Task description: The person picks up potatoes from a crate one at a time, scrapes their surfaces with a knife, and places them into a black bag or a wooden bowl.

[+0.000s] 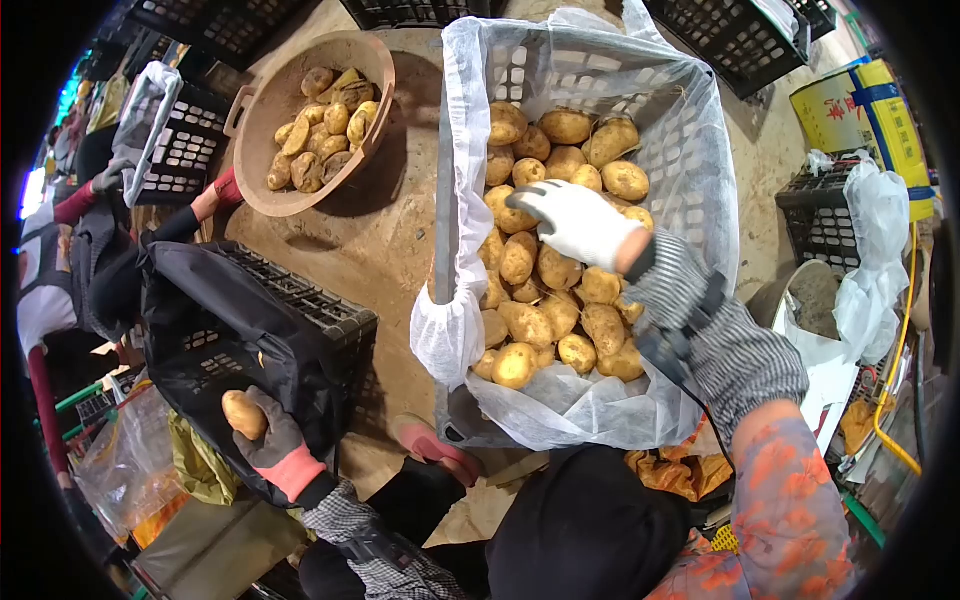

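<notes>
My left hand (270, 440), in a grey and pink glove, is closed around a potato (244, 415) above the black-lined crate (225, 300) at the lower left. My right hand (575, 215), in a white glove, reaches over the potatoes (558, 268) in the large crate with a white cloth lining (465, 200). Its fingers point left and touch or hover just above the potatoes near the crate's middle; whether anything is under them is hidden. Several potatoes fill the left and middle of that crate.
A brown basin (262, 110) with several potatoes stands at the upper left. Black crates (185, 140) stand along the top and left. A co-worker's red-gloved hand (227, 188) is beside the basin. A yellow box (865, 120) and a bucket (775, 300) are at the right.
</notes>
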`<state>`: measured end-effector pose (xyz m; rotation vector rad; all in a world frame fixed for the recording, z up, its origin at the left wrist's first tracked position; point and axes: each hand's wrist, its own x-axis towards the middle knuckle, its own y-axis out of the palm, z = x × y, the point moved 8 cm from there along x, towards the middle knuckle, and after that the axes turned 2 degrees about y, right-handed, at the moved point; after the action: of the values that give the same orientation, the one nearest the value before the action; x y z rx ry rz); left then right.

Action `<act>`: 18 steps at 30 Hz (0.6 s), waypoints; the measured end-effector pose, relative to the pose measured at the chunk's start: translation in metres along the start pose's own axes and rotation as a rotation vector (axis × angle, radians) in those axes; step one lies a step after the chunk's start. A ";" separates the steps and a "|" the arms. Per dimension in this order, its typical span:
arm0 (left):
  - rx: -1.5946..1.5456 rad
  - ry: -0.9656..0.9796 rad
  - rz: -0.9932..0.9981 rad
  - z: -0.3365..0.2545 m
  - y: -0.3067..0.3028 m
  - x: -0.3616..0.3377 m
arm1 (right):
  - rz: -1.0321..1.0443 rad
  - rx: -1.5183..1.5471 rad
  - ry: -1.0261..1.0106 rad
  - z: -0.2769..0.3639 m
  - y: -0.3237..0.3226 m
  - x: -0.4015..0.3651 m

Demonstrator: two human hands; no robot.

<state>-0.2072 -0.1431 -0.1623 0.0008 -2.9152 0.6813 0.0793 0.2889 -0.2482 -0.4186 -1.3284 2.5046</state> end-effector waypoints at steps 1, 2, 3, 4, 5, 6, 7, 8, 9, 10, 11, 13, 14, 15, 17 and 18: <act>-0.377 -0.036 0.217 0.029 0.005 0.008 | 0.059 -0.131 -0.022 -0.008 0.023 0.014; -0.749 -0.077 0.435 0.038 0.012 0.008 | 0.131 -0.214 0.001 -0.013 0.037 0.021; -1.173 -0.416 0.079 -0.044 0.058 -0.036 | 0.228 -0.263 0.065 -0.013 0.044 0.028; -1.215 -0.283 0.339 -0.076 0.087 -0.055 | 0.199 -0.209 0.082 -0.022 0.049 0.035; -1.189 -0.290 0.499 -0.124 0.122 -0.089 | 0.168 -0.155 0.098 -0.030 0.054 0.041; -1.029 -0.254 0.581 -0.142 0.145 -0.117 | 0.188 0.023 0.220 -0.031 0.046 0.040; -0.895 -0.257 0.728 -0.145 0.162 -0.148 | 0.260 0.290 0.293 -0.017 0.024 0.034; -0.808 -0.263 0.872 -0.149 0.180 -0.177 | 0.173 0.355 0.200 -0.017 0.017 0.031; -0.883 -0.351 0.988 -0.152 0.198 -0.202 | 0.145 0.560 -0.035 0.005 -0.008 0.014; -0.921 -0.461 0.997 -0.131 0.210 -0.222 | 0.260 0.892 0.293 0.020 -0.017 0.003; -0.789 -0.518 0.970 -0.123 0.216 -0.233 | 0.227 0.979 0.173 0.039 -0.031 -0.006; -0.626 -0.562 1.023 -0.106 0.224 -0.244 | 0.227 1.188 0.224 0.050 -0.024 -0.029; -0.624 -0.570 1.029 -0.104 0.227 -0.248 | 0.216 1.249 0.235 0.056 -0.020 -0.039; -0.640 -0.533 1.014 -0.105 0.229 -0.249 | 0.206 1.309 0.242 0.062 -0.017 -0.047; -0.652 -0.494 0.993 -0.107 0.230 -0.247 | 0.171 1.428 0.273 0.065 0.002 -0.060; -0.653 -0.502 1.026 -0.109 0.230 -0.249 | 0.211 1.449 0.291 0.071 0.005 -0.064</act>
<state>0.0464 0.1032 -0.2030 -1.6641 -3.2920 -0.3078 0.1112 0.2091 -0.2062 -0.4936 0.7524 2.6430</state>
